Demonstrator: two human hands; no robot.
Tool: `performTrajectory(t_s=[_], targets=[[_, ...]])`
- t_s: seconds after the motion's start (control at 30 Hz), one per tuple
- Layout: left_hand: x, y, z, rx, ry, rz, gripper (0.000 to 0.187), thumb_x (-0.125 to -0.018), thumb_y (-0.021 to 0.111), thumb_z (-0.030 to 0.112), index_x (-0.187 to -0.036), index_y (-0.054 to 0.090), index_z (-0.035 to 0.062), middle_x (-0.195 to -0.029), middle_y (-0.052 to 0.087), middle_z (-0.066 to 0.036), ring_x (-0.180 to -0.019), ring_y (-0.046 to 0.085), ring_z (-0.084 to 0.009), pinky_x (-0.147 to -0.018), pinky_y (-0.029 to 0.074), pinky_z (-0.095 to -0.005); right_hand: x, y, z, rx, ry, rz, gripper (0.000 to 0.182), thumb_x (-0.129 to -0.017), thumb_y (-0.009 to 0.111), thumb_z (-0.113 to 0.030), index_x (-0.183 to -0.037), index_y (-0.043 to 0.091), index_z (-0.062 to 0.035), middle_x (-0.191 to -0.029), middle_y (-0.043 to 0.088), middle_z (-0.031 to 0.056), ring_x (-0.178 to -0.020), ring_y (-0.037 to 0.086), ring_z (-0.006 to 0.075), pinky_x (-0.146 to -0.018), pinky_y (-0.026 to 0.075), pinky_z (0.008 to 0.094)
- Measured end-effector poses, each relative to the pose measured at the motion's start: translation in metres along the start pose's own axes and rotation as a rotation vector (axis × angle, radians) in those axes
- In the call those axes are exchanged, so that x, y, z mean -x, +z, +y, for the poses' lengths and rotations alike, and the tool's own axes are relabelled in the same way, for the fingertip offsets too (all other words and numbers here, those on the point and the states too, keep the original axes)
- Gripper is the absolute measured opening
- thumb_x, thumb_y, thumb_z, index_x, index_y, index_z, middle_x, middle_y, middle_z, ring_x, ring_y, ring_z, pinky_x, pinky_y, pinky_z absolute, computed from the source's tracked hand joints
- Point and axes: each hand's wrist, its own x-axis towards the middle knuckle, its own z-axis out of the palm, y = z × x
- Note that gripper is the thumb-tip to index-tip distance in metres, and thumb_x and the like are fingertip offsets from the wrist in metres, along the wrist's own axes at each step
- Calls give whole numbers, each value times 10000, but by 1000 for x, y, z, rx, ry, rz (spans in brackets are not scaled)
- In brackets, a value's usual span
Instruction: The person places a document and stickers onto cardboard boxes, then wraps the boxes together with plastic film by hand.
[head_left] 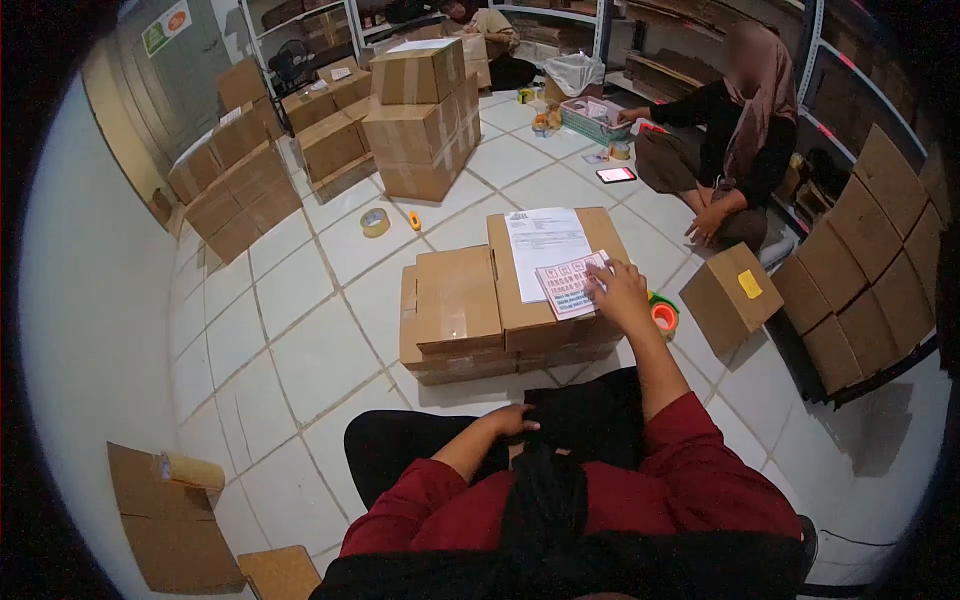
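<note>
A printed label with red and blue lettering [565, 287] lies over the lower part of a white printed sheet [540, 240], on top of a cardboard box [508, 312]. My right hand [624, 292] is at the label's right edge, its fingers closed on it. A second taped carton [455, 300] sits directly left of that box, with more cardboard under both. My left hand [512, 420] rests on my lap by the black cloth, fingers loosely stretched and nothing visible in them.
Clear tape [374, 222] and an orange cutter [414, 221] lie beyond the boxes. Green-orange tape [663, 316] and a carton with a yellow note [730, 300] stand right. Stacked cartons [415, 130] rise behind. A seated person [740, 130] reaches toward a basket [595, 118].
</note>
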Motion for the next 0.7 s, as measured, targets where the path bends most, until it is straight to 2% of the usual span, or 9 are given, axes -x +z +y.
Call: performTrajectory(t_s=[0.03, 0.1, 0.13, 0.23, 0.3, 0.33, 0.53, 0.63, 0.7], targets=[[-6, 2, -6, -13, 25, 4, 691, -688, 563, 443, -1212, 311, 69, -1202, 353, -184, -1110, 343, -303, -902, 297, -361, 1, -1, 0, 0, -1, 4, 351, -710, 527, -340, -1025, 532, -185, -991, 485, 86, -915, 435, 263, -779, 335, 395], [-12, 4, -11, -30, 56, 9, 687, -689, 558, 451, -1209, 317, 72, -1197, 357, -186, -1106, 346, -308, -899, 301, -363, 2, -5, -1, -31, 189, -156, 377, -693, 539, -375, -1026, 532, -200, -1020, 475, 95, -935, 430, 266, -794, 326, 399], [-15, 5, -14, -74, 48, 24, 684, -691, 553, 455, -1208, 319, 73, -1194, 360, -188, -1102, 349, -314, -897, 302, -367, 2, -6, -2, -31, 191, -153, 377, -693, 539, -375, -1026, 532, -200, -1020, 475, 95, -935, 430, 266, -794, 326, 399], [-14, 5, -12, -109, 44, 20, 673, -697, 542, 460, -1205, 324, 76, -1191, 361, -191, -1094, 355, -323, -894, 304, -373, 4, -5, 3, -8, 231, -104, 392, -694, 535, -397, -1028, 528, -191, -1037, 466, 108, -945, 427, 273, -793, 333, 403], [-16, 7, -18, -102, 39, 8, 665, -700, 536, 461, -1203, 328, 78, -1191, 361, -193, -1090, 357, -326, -894, 305, -376, 0, -3, 20, 2, 283, 137, 391, -709, 530, -382, -1041, 518, -175, -1032, 465, 115, -947, 426, 285, -792, 348, 391], [-20, 10, -24, -83, 73, 20, 664, -702, 537, 457, -1201, 329, 73, -1185, 367, -193, -1086, 363, -326, -893, 306, -371, -3, -3, 34, -7, 287, 134, 391, -709, 530, -382, -1041, 518, -175, -1032, 465, 115, -947, 426, 285, -792, 348, 391], [-2, 1, -5, 21, 28, 24, 672, -688, 575, 420, -1194, 332, 50, -1155, 405, -190, -1068, 391, -312, -886, 316, -351, 4, 23, 117, -342, 397, 252, 364, -735, 533, -281, -1063, 500, -126, -1030, 457, 138, -934, 445, 300, -801, 367, 372], [-16, 8, -19, 104, -24, -4, 683, -676, 598, 400, -1197, 330, 50, -1153, 411, -185, -1064, 398, -300, -883, 321, -347, 4, 34, 135, -526, 431, 206, 350, -747, 530, -268, -1048, 504, -91, -1035, 455, 138, -957, 447, 258, -804, 367, 362], [-10, 1, -9, 74, -25, 15, 708, -661, 612, 408, -1203, 323, 56, -1159, 404, -190, -1060, 404, -297, -881, 325, -344, -1, 40, 146, -923, 643, 176, 414, -763, 515, -322, -1092, 461, -78, -1089, 426, 126, -985, 429, 244, -798, 366, 359]])
